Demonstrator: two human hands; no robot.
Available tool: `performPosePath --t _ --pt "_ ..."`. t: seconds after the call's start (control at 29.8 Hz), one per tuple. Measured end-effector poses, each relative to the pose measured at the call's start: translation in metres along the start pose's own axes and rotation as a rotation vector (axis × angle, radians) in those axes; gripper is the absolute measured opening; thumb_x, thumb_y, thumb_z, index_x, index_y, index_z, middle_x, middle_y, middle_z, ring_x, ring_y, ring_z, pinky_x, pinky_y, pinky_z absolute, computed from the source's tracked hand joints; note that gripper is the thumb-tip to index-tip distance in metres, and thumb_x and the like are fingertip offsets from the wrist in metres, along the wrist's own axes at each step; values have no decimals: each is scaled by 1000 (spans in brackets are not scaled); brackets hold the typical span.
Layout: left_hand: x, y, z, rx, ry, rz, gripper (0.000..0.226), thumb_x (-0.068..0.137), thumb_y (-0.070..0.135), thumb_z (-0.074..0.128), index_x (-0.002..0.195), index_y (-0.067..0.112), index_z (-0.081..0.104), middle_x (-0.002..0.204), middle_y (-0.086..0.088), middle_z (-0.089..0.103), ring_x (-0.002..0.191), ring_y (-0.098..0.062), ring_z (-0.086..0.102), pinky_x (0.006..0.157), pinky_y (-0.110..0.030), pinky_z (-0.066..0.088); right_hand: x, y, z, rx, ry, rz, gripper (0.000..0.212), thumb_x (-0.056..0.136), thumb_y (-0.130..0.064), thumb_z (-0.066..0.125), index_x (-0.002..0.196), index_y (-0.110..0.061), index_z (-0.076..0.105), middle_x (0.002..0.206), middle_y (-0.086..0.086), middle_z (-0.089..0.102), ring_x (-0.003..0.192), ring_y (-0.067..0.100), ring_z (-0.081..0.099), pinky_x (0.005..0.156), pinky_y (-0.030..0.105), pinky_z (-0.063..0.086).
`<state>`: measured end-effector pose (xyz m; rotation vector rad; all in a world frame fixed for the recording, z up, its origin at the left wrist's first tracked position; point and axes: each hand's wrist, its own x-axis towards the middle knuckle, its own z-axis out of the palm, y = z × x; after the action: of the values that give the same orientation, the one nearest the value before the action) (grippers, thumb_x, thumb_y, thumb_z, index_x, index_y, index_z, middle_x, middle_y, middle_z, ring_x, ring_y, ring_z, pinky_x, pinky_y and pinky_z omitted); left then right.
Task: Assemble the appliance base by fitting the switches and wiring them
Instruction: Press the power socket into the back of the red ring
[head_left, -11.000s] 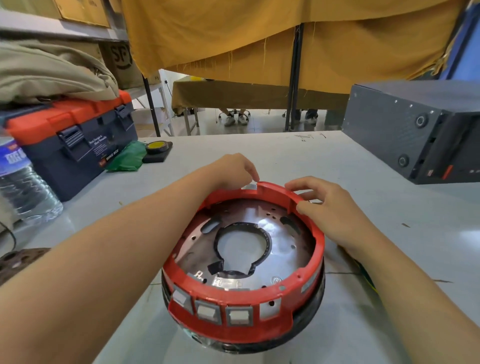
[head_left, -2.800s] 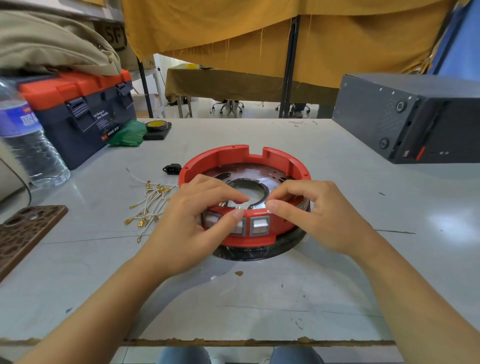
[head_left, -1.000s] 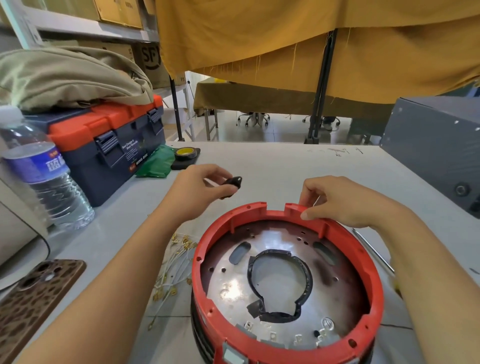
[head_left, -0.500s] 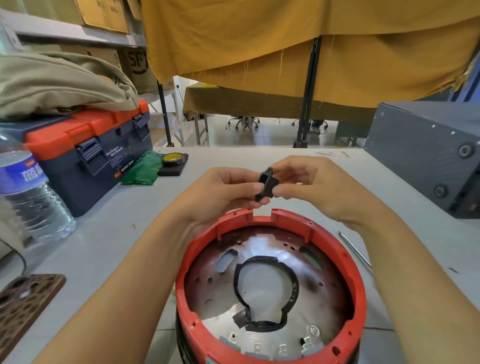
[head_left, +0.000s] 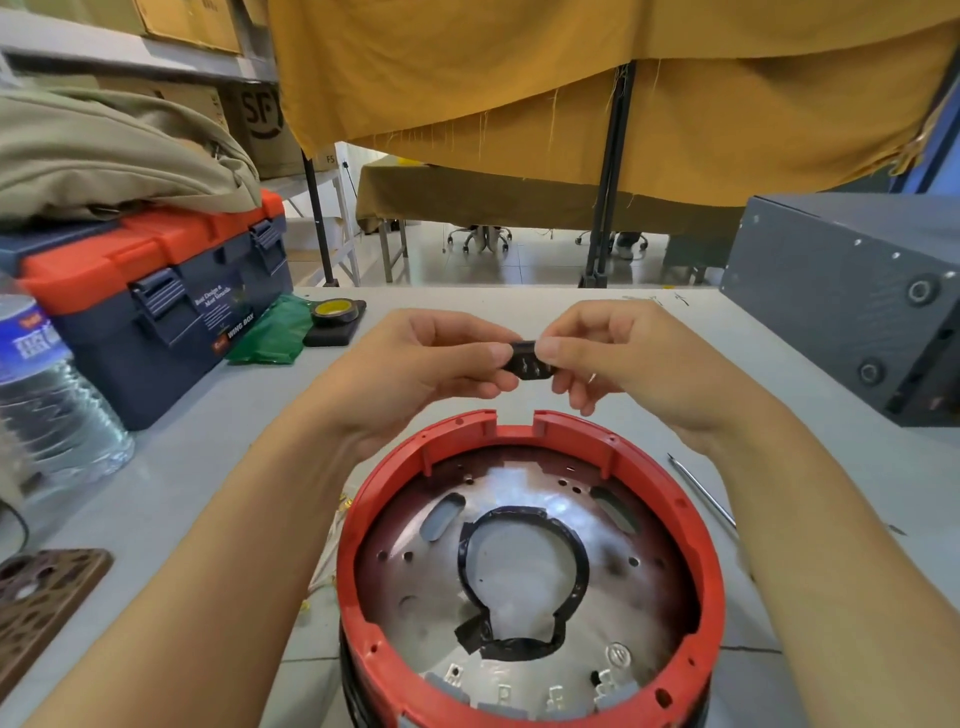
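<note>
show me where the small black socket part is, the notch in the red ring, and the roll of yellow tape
black socket part (head_left: 529, 364), head view, its dark face between both hands.
notch (head_left: 514, 419), head view, gap in the red ring's far rim.
yellow tape roll (head_left: 335, 310), head view, its top.

red base (head_left: 519, 434), black socket (head_left: 530, 362), mustard curtain (head_left: 571, 78)

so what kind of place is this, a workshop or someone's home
Most likely a small workshop or assembly room, not a home: a toolbox and a roll of tape sit on the worktable, cardboard boxes fill the shelving, and both hands hold a black part above a red appliance base.
</note>
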<state>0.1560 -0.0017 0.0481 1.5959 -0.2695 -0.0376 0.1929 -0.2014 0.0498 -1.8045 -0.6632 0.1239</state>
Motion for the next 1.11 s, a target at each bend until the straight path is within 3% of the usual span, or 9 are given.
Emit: performPosePath --t 0.13,0.27,0.47,0.54,0.7,0.9,1.11 --pt "0 2 1 20 12 33 15 75 6 64 89 6 72 71 -9 72 63 -11 68 62 -15 53 -2 -6 0 75 -33 -2 31 72 -39 66 77 -9 66 57 4 62 46 12 53 50 22 48" --pt "-1 3 1 34 21 43 14 80 3 63 90 5 72 72 -9 72 64 -11 68 62 -15 53 -3 -7 0 88 -43 2 28 73 -37 65 78 -10 66 59 5 63 47 14 55 50 22 49" --pt "-2 5 -2 96 31 33 17 68 13 70 84 8 72 74 -10 73 69 -14 69 67 -17 54 -1 -1 -2 64 -46 28 3 84 -15 67 86 -12 68 71 9 70 60 18 66 61 25 55" --pt "-1 3 -3 205 71 39 7 74 5 71 80 9 72 73 -8 73 69 -12 68 67 -17 53 -1 0 -4 47 -60 41 6 83 -10 67 89 -11 68 75 11 72 64 19 69 62 25 55" --pt "1 -3 -4 345 137 9 12 82 -1 66 78 9 72 68 -4 72 66 -10 68 67 -15 53 0 2 0 -37 -71 51 11 87 0 62 91 -7 68 75 13 73 66 21 71 62 25 57" --pt "-1 -3 -7 443 85 -36 5 82 16 70 83 18 74 80 -2 75 79 -12 70 82 -24 54 2 2 2 -133 0 9 9 86 -5 65 87 -11 71 70 6 72 62 16 68 62 21 55" --pt "-2 -3 1 471 -51 -48 16 79 27 73 95 26 72 84 -6 74 75 -13 65 84 -32 51 -1 -3 4 -199 -17 -35 10 86 -14 66 80 -15 74 67 0 68 54 2 56 58 14 48"
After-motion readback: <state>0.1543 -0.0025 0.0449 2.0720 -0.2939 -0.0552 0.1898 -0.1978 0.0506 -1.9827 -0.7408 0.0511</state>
